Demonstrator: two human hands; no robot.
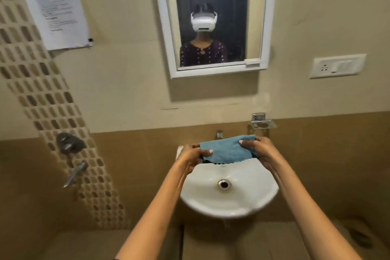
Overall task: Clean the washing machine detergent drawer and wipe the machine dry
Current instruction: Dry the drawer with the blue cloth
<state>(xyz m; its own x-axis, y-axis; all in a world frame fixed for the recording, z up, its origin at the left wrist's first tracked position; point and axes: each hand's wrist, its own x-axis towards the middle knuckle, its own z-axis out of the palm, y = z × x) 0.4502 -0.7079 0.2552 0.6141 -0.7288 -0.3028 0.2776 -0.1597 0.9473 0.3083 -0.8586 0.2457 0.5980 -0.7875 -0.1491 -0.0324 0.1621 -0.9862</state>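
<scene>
A blue-green cloth point(228, 150) is stretched between both my hands above the back of a white wash basin point(230, 202). My left hand point(193, 155) grips the cloth's left end, thumb on top. My right hand point(256, 149) grips its right end, with the fingers curled round the fabric. The cloth's lower edge hangs into the bowl. Behind the cloth stands a small metal tap point(219, 134), partly hidden by it. No washing machine or detergent drawer is in view.
The basin's drain point(224, 184) lies in the middle of the bowl. A metal soap holder point(261, 122) is on the wall behind, a mirror point(213, 17) above it, and a switch plate point(337, 66) at the right. A shower mixer point(70, 143) and spout point(76, 173) sit left.
</scene>
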